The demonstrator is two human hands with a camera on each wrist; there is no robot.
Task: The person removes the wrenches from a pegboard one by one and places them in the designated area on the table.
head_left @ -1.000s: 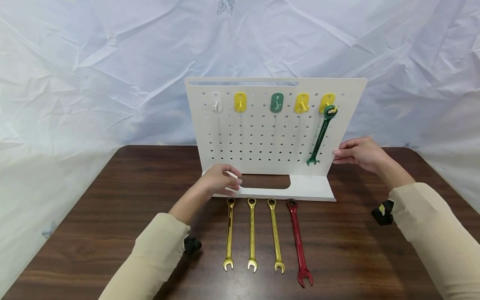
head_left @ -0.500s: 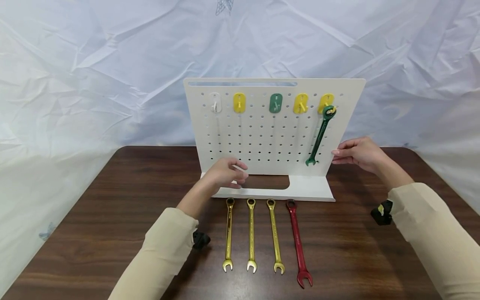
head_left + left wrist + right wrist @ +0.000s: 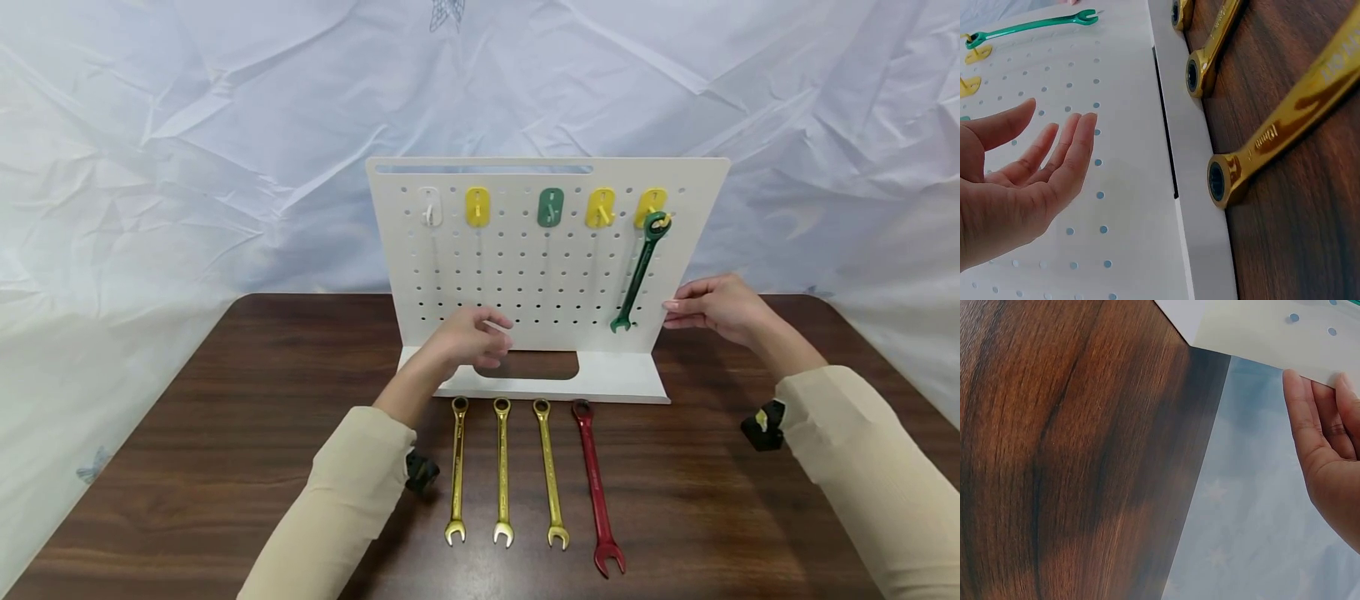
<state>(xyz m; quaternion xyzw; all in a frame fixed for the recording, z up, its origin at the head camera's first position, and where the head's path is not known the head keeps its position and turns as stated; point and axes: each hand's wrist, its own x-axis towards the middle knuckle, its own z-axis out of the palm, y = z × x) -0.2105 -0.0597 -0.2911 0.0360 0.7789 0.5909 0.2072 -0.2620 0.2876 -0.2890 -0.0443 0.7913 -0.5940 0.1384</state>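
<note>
My left hand (image 3: 472,337) hovers before the lower part of the white pegboard (image 3: 450,258), fingers loosely bent and holding nothing. In the left wrist view its thumb and fingertips are apart. My right hand (image 3: 716,310) pinches the board's right edge between thumb and fingers; the right wrist view shows the fingertips (image 3: 1291,376) at that edge. From the rightmost yellow hook (image 3: 649,200) a green ratchet wrench (image 3: 637,279) hangs slanted. Three gold wrenches, the left one (image 3: 457,475), the middle one (image 3: 502,471) and the right one (image 3: 551,479), lie in front beside a red wrench (image 3: 595,483).
The board also bears a white hook (image 3: 430,207), a yellow hook (image 3: 477,207), a green hook (image 3: 551,207) and another yellow hook (image 3: 600,207). Its base (image 3: 622,379) stands on the dark wooden table (image 3: 300,392). A pale cloth (image 3: 262,150) hangs behind.
My left hand has moved right and slightly up along the board's lower part. The right hand keeps its place at the edge, and the wrenches lie as before.
</note>
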